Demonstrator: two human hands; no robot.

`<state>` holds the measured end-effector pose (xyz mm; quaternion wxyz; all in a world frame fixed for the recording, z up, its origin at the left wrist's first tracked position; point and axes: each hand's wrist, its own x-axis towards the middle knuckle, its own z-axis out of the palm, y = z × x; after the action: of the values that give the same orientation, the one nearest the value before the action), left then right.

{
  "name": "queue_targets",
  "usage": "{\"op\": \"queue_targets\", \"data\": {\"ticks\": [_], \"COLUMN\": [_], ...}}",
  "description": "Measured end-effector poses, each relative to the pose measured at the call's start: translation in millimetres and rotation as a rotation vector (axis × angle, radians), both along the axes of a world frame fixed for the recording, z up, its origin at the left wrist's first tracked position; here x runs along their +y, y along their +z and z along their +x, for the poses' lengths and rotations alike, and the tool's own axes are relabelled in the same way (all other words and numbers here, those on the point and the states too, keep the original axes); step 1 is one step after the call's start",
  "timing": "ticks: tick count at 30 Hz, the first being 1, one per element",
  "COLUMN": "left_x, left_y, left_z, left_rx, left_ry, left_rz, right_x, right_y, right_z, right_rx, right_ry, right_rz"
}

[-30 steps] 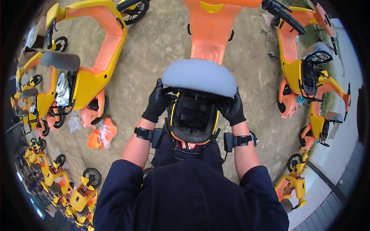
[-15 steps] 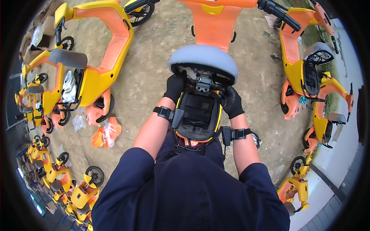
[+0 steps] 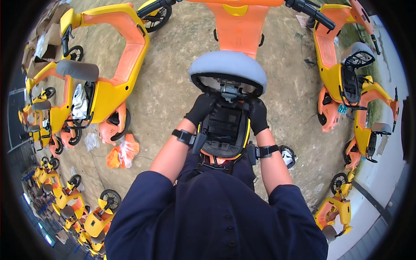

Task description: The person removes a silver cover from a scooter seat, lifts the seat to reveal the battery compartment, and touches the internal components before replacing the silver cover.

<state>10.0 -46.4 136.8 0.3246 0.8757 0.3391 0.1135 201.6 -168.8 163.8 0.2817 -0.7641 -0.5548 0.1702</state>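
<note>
In front of me an orange-yellow electric scooter (image 3: 238, 34) has its grey seat (image 3: 227, 67) tilted up. Below the seat's hinge bracket (image 3: 228, 90) lies the black storage compartment (image 3: 223, 125), uncovered. My left hand (image 3: 203, 109), in a black glove, is closed at the compartment's upper left corner, beside the hinge. At the upper right corner, my right hand (image 3: 258, 116) is gloved alike, with curled fingers against the rim by the hinge. Whatever the fingertips grip is hidden or too small to name.
Parked scooters stand to the left (image 3: 108, 82) and right (image 3: 331, 65); the right one's seat is also raised. Crumpled orange and clear plastic (image 3: 123, 151) lies on the concrete floor (image 3: 173, 65). A dark and white bundle (image 3: 287, 156) sits right of my forearm.
My left hand has come down from the seat's underside to the compartment's corner by the hinge. My right hand has shifted slightly left. The seat stays raised.
</note>
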Motion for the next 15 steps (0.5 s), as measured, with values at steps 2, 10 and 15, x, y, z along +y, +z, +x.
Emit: {"op": "queue_targets", "data": {"ticks": [2, 10, 15], "left_x": [-7.3, 11.6, 21.9], "left_y": [25.3, 70.5, 30.2], "left_z": [4.5, 35.6, 37.6], "left_rx": [-0.213, -0.274, 0.039], "left_ry": [0.007, -0.114, -0.096], "left_rz": [-0.554, -0.986, -1.144], "right_x": [-14.9, 31.2, 30.4], "right_y": [-24.2, -64.1, -69.0], "right_z": [3.0, -130.9, -150.4], "right_rx": [0.000, -0.111, 0.237], "right_ry": [-0.043, 0.164, 0.108], "right_rz": [-0.050, -0.240, -0.330]}}
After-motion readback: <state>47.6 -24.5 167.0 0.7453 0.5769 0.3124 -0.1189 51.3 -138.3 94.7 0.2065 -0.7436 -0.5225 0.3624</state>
